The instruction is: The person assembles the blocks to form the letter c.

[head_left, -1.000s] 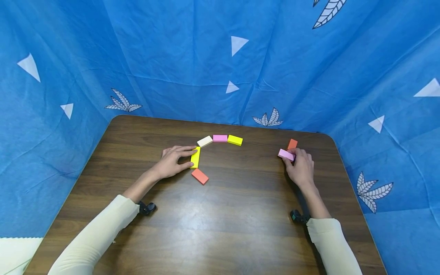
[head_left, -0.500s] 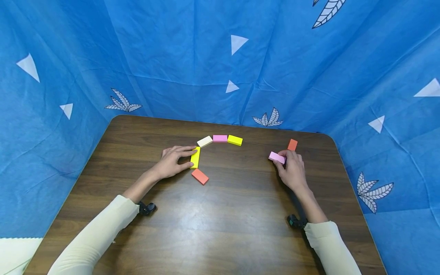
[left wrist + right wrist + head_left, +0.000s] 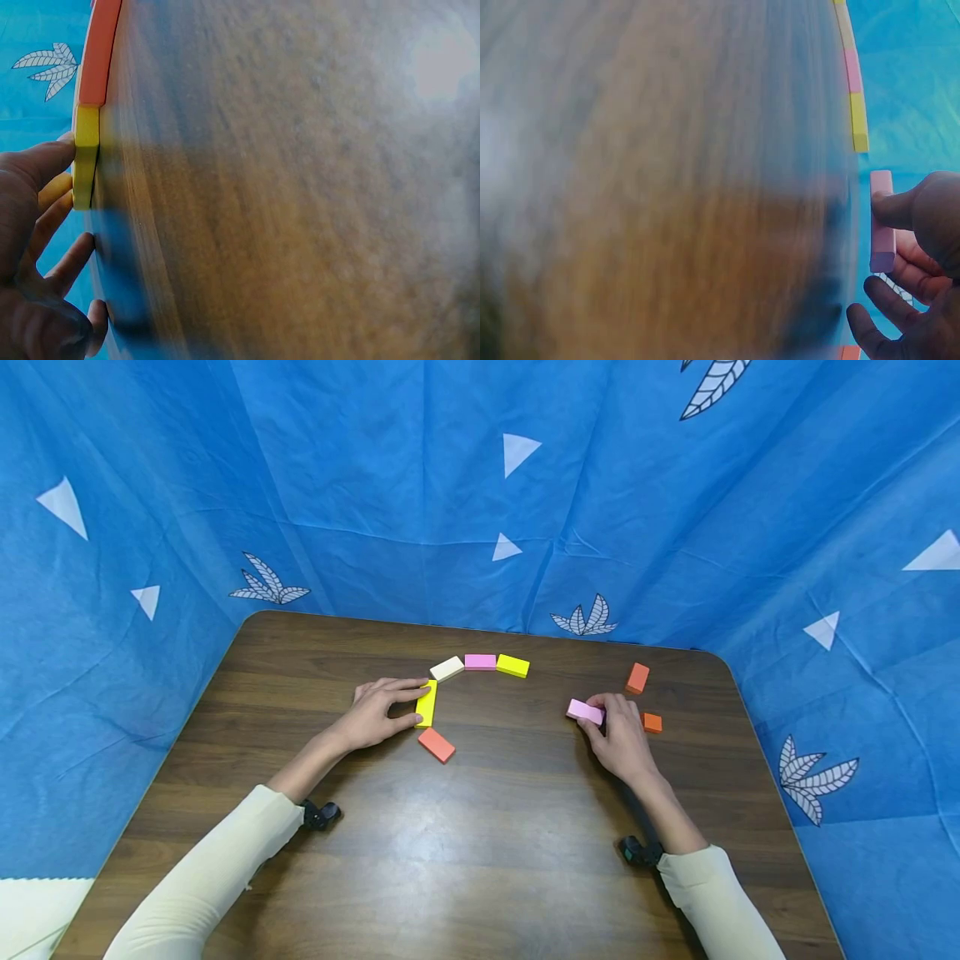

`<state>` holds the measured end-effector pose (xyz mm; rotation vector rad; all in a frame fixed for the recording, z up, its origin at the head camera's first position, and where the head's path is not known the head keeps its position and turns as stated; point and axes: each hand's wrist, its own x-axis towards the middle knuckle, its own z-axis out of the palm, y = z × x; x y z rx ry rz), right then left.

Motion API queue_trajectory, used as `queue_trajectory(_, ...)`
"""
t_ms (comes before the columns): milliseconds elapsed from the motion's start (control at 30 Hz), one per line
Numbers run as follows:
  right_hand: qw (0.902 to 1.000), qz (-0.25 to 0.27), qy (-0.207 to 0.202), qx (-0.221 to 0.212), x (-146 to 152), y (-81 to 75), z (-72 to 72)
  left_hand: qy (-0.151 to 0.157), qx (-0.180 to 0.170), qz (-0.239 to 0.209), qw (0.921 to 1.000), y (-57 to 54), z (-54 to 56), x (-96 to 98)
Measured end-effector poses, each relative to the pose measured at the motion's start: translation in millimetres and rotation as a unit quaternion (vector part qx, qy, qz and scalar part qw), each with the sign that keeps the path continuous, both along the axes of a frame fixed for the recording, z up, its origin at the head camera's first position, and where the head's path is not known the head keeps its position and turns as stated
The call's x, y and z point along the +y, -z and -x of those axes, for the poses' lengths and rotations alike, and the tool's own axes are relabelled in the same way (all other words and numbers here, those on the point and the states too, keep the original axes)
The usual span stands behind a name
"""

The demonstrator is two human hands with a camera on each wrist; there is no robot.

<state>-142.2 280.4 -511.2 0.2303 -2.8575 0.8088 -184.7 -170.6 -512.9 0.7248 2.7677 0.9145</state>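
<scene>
My left hand (image 3: 378, 713) holds a yellow block (image 3: 426, 703) lying on the table, thumb by its near end and a fingertip by its far end. Below that block lies a coral block (image 3: 437, 746), which in the left wrist view meets the yellow block (image 3: 85, 157) end to end. Beyond, a cream block (image 3: 447, 668), a pink block (image 3: 480, 662) and another yellow block (image 3: 513, 666) continue a curved row. On the right, my right hand (image 3: 622, 742) pinches a light pink block (image 3: 584, 712) between thumb and fingers; the right wrist view shows this light pink block (image 3: 882, 225) raised.
Right of the right hand lie an orange block (image 3: 652, 722) and, farther back, a red-orange block (image 3: 637, 677). The brown wooden table (image 3: 480, 827) ends at a blue curtain (image 3: 375, 485) behind and at both sides.
My right hand has moved left and slightly nearer with the light pink block, away from the red-orange block. The orange block has come into sight. The left hand stays put.
</scene>
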Motion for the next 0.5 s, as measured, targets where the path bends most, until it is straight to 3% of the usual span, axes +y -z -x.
queue_trajectory(500, 0.9986, -0.009, -0.042, -0.032, -16, -1.5, -6.7, 0.002, 0.002, 0.002, 1.0000, -1.0, -0.1, 0.1)
